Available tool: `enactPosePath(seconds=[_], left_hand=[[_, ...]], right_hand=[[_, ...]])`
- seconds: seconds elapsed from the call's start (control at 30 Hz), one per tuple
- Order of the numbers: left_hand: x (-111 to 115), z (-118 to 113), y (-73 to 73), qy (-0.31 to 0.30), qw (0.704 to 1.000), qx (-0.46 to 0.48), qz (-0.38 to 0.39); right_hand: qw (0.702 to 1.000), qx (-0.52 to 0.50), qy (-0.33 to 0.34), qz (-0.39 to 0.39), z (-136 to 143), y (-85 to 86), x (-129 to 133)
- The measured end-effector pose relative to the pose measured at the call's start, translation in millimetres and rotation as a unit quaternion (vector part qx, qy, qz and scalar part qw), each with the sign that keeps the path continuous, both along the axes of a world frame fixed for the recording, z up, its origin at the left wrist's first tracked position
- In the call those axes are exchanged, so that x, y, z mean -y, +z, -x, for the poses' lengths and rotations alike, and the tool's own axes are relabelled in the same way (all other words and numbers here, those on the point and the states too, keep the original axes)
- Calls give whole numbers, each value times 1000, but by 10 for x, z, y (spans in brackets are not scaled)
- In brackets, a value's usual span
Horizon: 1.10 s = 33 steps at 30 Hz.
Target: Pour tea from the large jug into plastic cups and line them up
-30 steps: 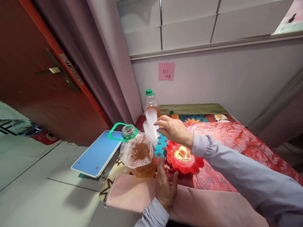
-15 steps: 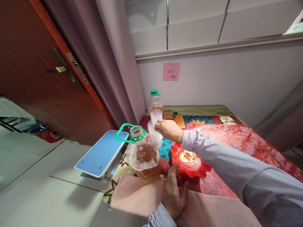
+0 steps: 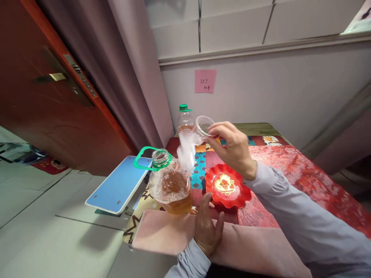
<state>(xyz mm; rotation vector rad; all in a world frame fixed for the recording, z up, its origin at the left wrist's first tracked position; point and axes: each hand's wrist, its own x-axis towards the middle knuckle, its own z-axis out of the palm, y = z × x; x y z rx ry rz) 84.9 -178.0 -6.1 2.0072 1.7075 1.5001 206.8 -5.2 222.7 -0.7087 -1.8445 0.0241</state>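
Bottle [image 3: 171, 189] of clear plastic partly hides stacked cups [image 3: 186, 155]. Right hand [image 3: 232, 146] pinches a round-rimmed cup [image 3: 199, 131]; left hand [image 3: 207, 229], thumb spread, overlies pink cloth [image 3: 165, 231].

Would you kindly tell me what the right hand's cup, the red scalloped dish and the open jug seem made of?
Cup: likely thin, glossy clear plastic; its wall is see-through.
Red scalloped dish: probably glossy plastic, given its highlights and wavy rim.
Open jug: likely clear, shiny plastic; liquid shows through its ribbed wall.
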Motion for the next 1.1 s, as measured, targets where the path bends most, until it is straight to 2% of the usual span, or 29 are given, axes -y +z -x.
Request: enactPosePath(seconds=[0.03, 0.1, 0.2, 0.3, 0.4, 0.63, 0.87, 1.1], left_hand=[[-12, 0, 20, -3, 1000, -3, -9], [-45, 2, 63, -10, 1000, -9, -20], [-104, -3, 110, -14, 1000, -6, -15], [-146, -42, 134, -15, 1000, 0, -2], [-169, -137, 151, -9, 1000, 2, 26], [-332, -353, 132, 29, 993, 88, 68], [-461, -343, 42, 35, 988, 134, 71], [-450, -350, 7, 41, 989, 126, 64]], right_hand=[[1000, -15, -19, 3, -163, -44, 101], [997, -18, -58, 38, -474, -265, 298], [988, 18, -93, 123, -824, -826, 543], [970, 95, -119, 190, -987, -1353, 687], [957, 159, -123, 210, -999, -1620, 714], [954, 162, -118, 223, -874, -1738, 634], [948, 100, -218, 211, -899, -1893, 690], [935, 87, -222, 261, -887, -1915, 617]])
